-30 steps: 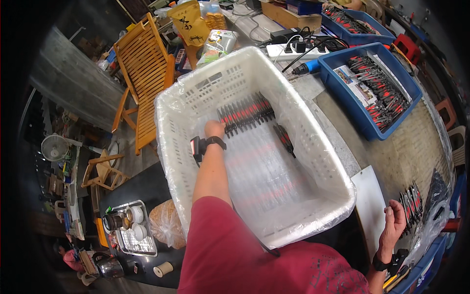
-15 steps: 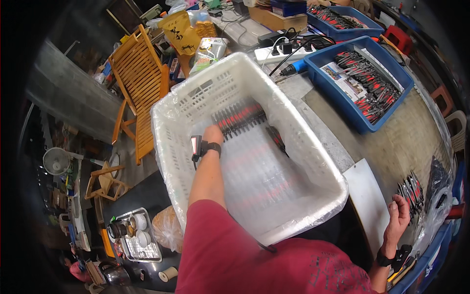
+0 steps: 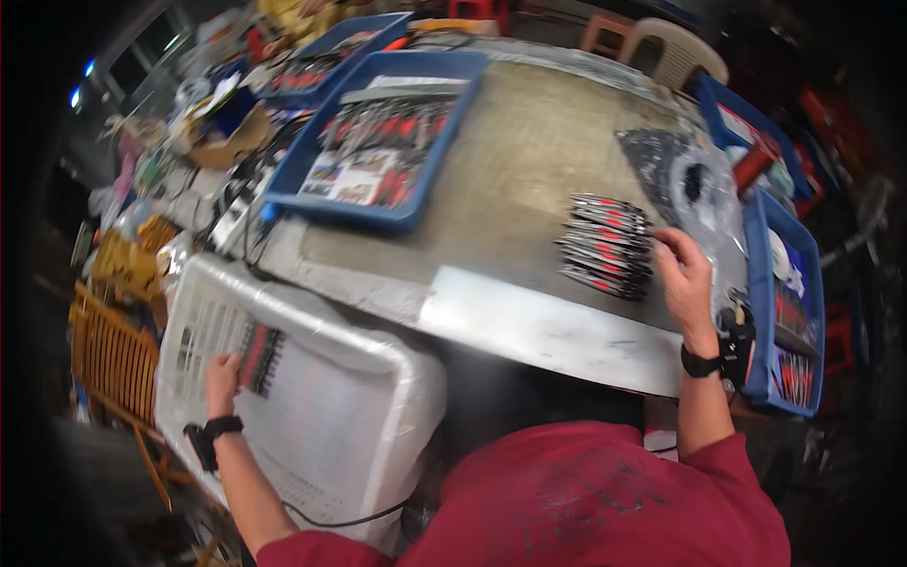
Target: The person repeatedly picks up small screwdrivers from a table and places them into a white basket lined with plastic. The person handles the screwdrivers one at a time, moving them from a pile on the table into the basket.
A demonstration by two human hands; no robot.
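My left hand point(image 3: 223, 376) is inside the white plastic-lined crate point(image 3: 416, 378), beside a row of slim black-and-red hand tools point(image 3: 261, 359). Its fingers look curled, but motion blur hides whether anything is in them. On the table to the right lies another stack of the same kind of tools point(image 3: 607, 246), side by side. My right hand point(image 3: 687, 279) is at the right end of that stack, thumb and fingers apart; whether it touches the tools is hard to tell. Both wrists carry black straps with small devices.
A blue tray point(image 3: 406, 222) of more tools stands on the table point(image 3: 529, 123), with another blue tray point(image 3: 402, 24) behind it. A white board point(image 3: 548, 326) lies along the near edge. Clear plastic bags point(image 3: 694, 180) and a blue bin point(image 3: 761, 283) are at the right. A wooden chair point(image 3: 118, 335) stands left.
The view has turned right, so the crate now sits at the lower left. My right hand has come to the tool stack's end. My left hand stays in the crate by the row.
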